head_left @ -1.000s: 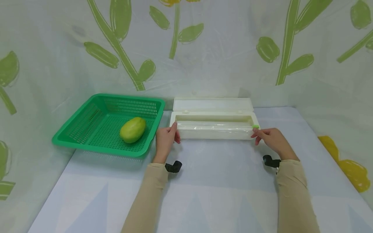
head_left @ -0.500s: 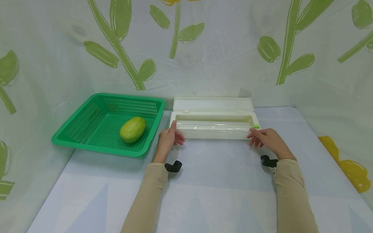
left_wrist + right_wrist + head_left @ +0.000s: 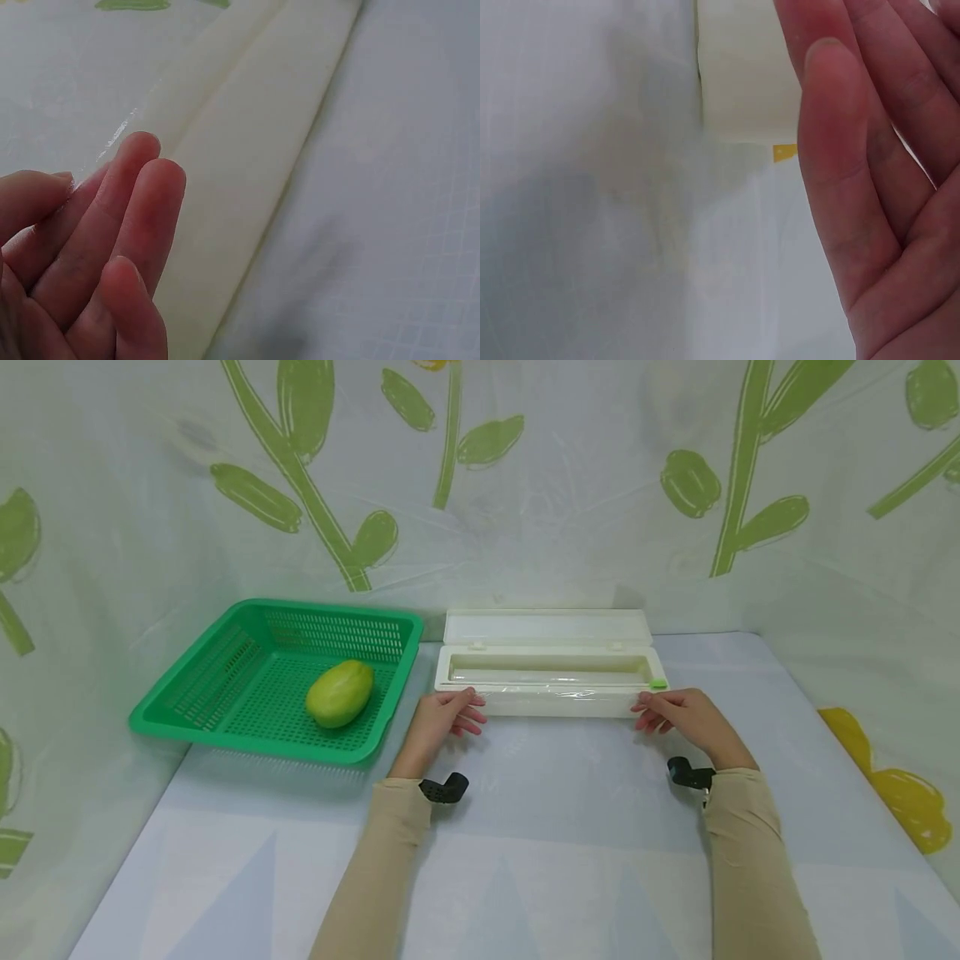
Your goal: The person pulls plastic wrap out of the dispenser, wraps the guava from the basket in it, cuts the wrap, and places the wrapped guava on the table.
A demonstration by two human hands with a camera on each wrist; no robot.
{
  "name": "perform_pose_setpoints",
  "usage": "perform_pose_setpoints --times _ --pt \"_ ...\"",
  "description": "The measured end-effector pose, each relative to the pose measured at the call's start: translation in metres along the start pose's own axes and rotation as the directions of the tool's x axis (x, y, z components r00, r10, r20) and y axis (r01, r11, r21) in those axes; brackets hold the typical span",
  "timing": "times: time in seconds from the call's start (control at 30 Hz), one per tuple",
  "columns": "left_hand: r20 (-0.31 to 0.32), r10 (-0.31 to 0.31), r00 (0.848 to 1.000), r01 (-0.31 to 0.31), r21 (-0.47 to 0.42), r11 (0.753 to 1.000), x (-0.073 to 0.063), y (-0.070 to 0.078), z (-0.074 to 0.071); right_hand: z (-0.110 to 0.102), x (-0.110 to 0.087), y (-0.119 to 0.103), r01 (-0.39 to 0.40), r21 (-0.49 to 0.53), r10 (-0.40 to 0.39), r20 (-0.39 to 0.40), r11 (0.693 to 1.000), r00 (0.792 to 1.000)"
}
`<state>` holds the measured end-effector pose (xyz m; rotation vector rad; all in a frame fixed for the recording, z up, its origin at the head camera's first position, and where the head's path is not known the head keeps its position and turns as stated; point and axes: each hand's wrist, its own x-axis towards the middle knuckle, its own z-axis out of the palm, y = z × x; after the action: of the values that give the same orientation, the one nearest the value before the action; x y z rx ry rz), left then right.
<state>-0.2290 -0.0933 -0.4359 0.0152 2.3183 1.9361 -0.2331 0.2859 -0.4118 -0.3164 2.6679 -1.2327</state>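
A white cling film dispenser [image 3: 442, 666] lies with its lid [image 3: 548, 627] tipped back, showing a roll of film [image 3: 551, 677] in its trough. Clear cling film [image 3: 558, 693] hangs over its front edge, shiny and wrinkled. At the left front corner my left hand [image 3: 441, 720] pinches the film's edge between thumb and index finger, the other fingers [image 3: 154, 217] loosely extended. My right hand [image 3: 688, 717] pinches the film near the right front corner, just below a green slider [image 3: 657, 683]. In the right wrist view the fingers hide that pinch.
Left of the dispenser stands a green plastic basket [image 3: 225, 732] with a yellow-green, papaya-like fruit [image 3: 340, 693] inside. Behind everything rises a leaf-patterned curtain [image 3: 555, 527]. A pale cloth covers the table [image 3: 570, 860].
The left thumb has come down from the dispenser's left front edge, and that hand has shifted slightly right. My right hand has moved a little left, away from the corner. Basket and fruit stay put.
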Motion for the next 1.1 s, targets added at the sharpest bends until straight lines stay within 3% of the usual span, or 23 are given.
perform_pose_setpoints --times 0.83,1.0,1.1 --pt "0.185 0.029 0.982 -0.032 0.013 0.999 0.0026 0.0041 -0.0068 -0.003 -0.0032 -0.0001 0.041 0.027 -0.041 0.02 0.999 0.999" --pt "0.17 0.063 0.983 -0.062 -0.011 0.998 0.0027 0.0033 -0.007 -0.0031 -0.0028 -0.0008 0.03 0.08 -0.032 0.025 0.996 0.999" --pt "0.181 0.048 0.982 -0.041 -0.041 0.998 0.0019 0.0029 -0.0076 -0.0042 -0.0049 -0.0053 0.02 0.112 -0.023 0.02 0.994 1.0"
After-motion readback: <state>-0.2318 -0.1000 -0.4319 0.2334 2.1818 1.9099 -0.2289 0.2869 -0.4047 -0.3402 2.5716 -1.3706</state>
